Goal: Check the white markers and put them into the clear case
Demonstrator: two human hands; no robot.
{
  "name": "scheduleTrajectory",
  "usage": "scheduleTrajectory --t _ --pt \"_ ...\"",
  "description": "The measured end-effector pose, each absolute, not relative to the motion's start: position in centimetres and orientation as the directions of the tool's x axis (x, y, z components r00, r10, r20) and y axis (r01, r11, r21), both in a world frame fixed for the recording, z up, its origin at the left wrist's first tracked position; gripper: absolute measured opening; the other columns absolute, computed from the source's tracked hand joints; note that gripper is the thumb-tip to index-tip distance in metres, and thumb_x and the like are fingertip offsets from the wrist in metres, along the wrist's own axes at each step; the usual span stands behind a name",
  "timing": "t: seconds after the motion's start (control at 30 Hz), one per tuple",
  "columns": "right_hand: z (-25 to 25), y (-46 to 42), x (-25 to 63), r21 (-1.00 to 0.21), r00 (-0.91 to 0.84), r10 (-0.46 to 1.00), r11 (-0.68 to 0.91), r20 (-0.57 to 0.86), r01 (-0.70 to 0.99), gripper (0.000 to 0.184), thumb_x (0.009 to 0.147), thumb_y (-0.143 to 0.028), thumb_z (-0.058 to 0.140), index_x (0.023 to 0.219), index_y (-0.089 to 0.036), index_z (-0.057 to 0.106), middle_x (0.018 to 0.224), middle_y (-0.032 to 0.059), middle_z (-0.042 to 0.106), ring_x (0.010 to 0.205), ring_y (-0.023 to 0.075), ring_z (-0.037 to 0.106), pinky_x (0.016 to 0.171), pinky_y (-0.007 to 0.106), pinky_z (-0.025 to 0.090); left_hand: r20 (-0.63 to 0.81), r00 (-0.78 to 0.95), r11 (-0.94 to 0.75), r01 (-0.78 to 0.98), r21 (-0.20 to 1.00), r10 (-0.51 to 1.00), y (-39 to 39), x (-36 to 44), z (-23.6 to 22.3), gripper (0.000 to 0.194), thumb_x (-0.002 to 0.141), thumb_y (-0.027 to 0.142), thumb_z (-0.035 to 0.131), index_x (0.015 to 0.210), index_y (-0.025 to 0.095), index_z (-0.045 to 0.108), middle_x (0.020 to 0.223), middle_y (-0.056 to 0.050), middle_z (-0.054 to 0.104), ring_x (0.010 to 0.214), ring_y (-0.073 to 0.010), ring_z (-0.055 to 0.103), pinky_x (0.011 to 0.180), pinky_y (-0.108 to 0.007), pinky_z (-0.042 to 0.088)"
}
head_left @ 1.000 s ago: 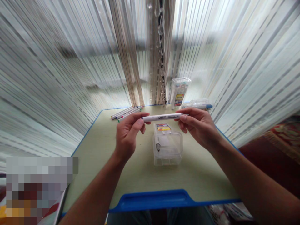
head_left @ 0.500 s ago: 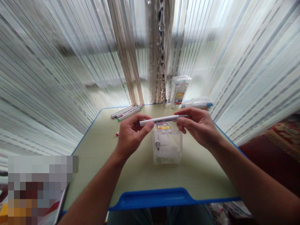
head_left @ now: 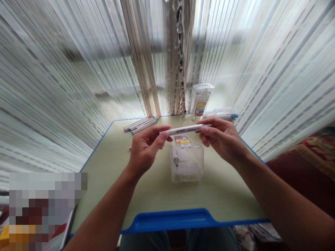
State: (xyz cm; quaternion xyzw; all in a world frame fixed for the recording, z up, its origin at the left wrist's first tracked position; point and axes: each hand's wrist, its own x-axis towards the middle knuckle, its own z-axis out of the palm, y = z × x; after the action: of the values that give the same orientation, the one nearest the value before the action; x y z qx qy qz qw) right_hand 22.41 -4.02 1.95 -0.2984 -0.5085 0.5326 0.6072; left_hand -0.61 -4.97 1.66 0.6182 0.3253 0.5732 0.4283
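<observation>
A white marker pen (head_left: 184,129) lies level in the air between both hands, above a clear plastic box (head_left: 186,163) on the green table (head_left: 146,195). My left hand (head_left: 145,150) pinches its left end with thumb and fingertips. My right hand (head_left: 221,139) is closed on its right end. The box stands open and holds one marker inside, with a yellow and red label at its far side.
Several markers (head_left: 142,124) lie in a row at the table's far left. A tall clear marker case (head_left: 200,100) stands at the far edge, a clear packet (head_left: 221,114) beside it. A tiny red piece (head_left: 130,149) lies left of my left hand. Striped curtains surround the table.
The marker dipped at its left end half a second ago and is now raised and level again. Both hands stay on its ends.
</observation>
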Motion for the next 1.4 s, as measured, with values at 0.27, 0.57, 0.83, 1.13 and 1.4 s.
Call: scheduleTrajectory --t 0.27,0.57,0.83,1.13,1.4 --pt "2.13 -4.01 22.45 -0.91 -0.085 0.966 0.199 0.245 -0.362 0.015 0.069 -0.024 0.083 0.082 -0.02 0.077 0.07 0.0019 0.072 0.047 0.0085 0.053 0.04 0.022 0.038 0.41 0.196 -0.368 -0.219 0.904 0.891 -5.03 -0.93 1.7 0.029 0.091 0.027 0.063 0.111 0.014 0.078 0.082 -0.012 0.077 0.064 -0.0153 0.062 0.057 -0.027 0.045" --pt "2.16 -3.88 22.43 -0.903 -0.094 0.966 0.187 0.241 -0.387 0.013 0.071 -0.025 0.082 0.079 -0.018 0.076 0.067 0.0024 0.072 0.045 0.0076 0.052 0.04 0.021 0.037 0.441 0.219 -0.4 -0.207 0.893 0.87 -5.13 -0.9 1.77 0.029 0.09 0.024 0.062 0.111 0.015 0.078 0.083 -0.012 0.078 0.065 -0.0153 0.062 0.058 -0.027 0.045" --pt "2.27 -4.06 22.44 -0.909 -0.101 0.964 0.194 0.246 -0.37 0.017 0.071 -0.03 0.085 0.078 -0.017 0.076 0.066 0.0043 0.074 0.042 0.0085 0.055 0.038 0.021 0.041 0.468 0.128 -0.471 -0.009 0.882 0.874 -5.24 -0.56 2.03 0.023 0.089 0.029 0.07 0.105 0.014 0.078 0.075 -0.007 0.074 0.059 -0.0113 0.06 0.053 -0.022 0.045" --pt "2.31 -4.5 22.19 -0.925 -0.165 0.948 0.211 0.273 -0.315 0.021 0.071 -0.033 0.088 0.079 -0.018 0.076 0.067 0.0032 0.073 0.047 0.0099 0.057 0.042 0.022 0.044 0.462 0.095 -0.468 0.061 0.882 0.882 -4.96 -0.34 2.12 0.026 0.073 0.032 0.086 0.085 0.013 0.073 0.071 -0.003 0.07 0.056 -0.0091 0.058 0.05 -0.019 0.046" --pt "1.76 -4.31 22.48 -0.922 -0.178 0.938 0.236 0.299 -0.306 0.019 0.075 -0.028 0.086 0.09 -0.019 0.079 0.068 0.0021 0.073 0.048 0.0095 0.057 0.043 0.023 0.044 0.487 0.126 -0.495 0.042 0.868 0.864 -4.9 -0.44 1.82 0.021 0.072 0.023 0.087 0.087 0.015 0.075 0.076 -0.003 0.073 0.062 -0.0085 0.062 0.055 -0.018 0.049"
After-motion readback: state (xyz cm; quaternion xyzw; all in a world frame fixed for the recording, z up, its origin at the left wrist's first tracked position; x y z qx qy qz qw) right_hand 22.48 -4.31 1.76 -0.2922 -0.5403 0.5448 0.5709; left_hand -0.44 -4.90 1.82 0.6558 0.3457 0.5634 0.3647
